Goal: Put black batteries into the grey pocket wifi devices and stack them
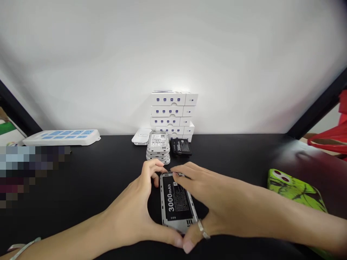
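A small white rounded device [180,225] with its back uncovered lies on the black table, a black 3000mAh battery [176,198] seated in its recess. My left hand [135,206] curves round its left side, thumb at the near edge and fingertips at the far corner. From the right, my right hand [214,195] grips the same device, fingers over the top edge, thumb at the bottom beside the left thumb. Just beyond the hands stands a stack of similar open devices [158,144]. Right of it lie several loose black batteries [183,147].
White boxes [168,99] are piled against the wall. Thin white covers [141,136] lie left of the device stack. A power strip [65,136] sits at the back left. A phone in a green case [295,191] lies right, partly under my forearm. Red material [328,139] shows at far right.
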The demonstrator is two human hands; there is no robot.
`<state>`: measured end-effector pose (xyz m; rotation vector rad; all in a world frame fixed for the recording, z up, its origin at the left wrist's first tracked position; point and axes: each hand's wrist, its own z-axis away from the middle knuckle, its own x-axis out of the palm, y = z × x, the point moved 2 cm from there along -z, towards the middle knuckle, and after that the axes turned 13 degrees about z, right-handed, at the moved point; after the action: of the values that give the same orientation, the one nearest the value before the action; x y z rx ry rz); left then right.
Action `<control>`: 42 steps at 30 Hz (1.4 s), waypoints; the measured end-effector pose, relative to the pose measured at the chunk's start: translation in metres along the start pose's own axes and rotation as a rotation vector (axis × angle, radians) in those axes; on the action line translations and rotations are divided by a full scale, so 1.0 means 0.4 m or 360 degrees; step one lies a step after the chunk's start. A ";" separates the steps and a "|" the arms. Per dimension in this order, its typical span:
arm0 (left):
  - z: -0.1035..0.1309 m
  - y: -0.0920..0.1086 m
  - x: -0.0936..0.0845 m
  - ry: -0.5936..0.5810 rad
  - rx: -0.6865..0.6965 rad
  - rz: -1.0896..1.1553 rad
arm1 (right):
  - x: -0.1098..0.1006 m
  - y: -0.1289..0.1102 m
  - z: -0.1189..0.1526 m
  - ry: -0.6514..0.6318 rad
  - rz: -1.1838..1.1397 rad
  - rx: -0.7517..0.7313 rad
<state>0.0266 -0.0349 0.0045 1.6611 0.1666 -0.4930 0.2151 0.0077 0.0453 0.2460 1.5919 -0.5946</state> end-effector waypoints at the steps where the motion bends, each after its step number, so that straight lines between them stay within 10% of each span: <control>1: -0.001 -0.001 0.000 -0.0005 -0.0012 0.0022 | 0.005 -0.006 0.003 -0.0006 0.0021 -0.0049; 12: -0.006 0.003 -0.001 -0.0097 -0.0064 0.0052 | 0.025 -0.021 -0.014 -0.0007 -0.0012 0.0045; 17: 0.003 0.002 -0.005 -0.0123 0.0018 -0.0007 | -0.046 -0.012 0.008 -0.0137 -0.0062 0.0287; 22: 0.013 0.000 -0.002 -0.0042 -0.0014 -0.0105 | -0.165 0.105 0.036 -0.0484 -0.0016 0.0572; 29: 0.018 0.012 0.005 0.0002 -0.0097 -0.0193 | -0.116 0.341 -0.003 -0.0100 0.0071 0.0850; 38: 0.024 0.009 0.017 0.0039 -0.0113 -0.0226 | -0.075 0.372 -0.023 -0.0052 -0.0181 0.0581; 42: 0.003 0.045 -0.005 0.0166 0.0207 -0.0407 | -0.075 0.379 -0.022 -0.0043 -0.0195 0.0513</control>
<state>0.0315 -0.0385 0.0218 1.8042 0.4354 -0.6200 0.2862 0.1450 0.0402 0.3805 1.4878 -0.9475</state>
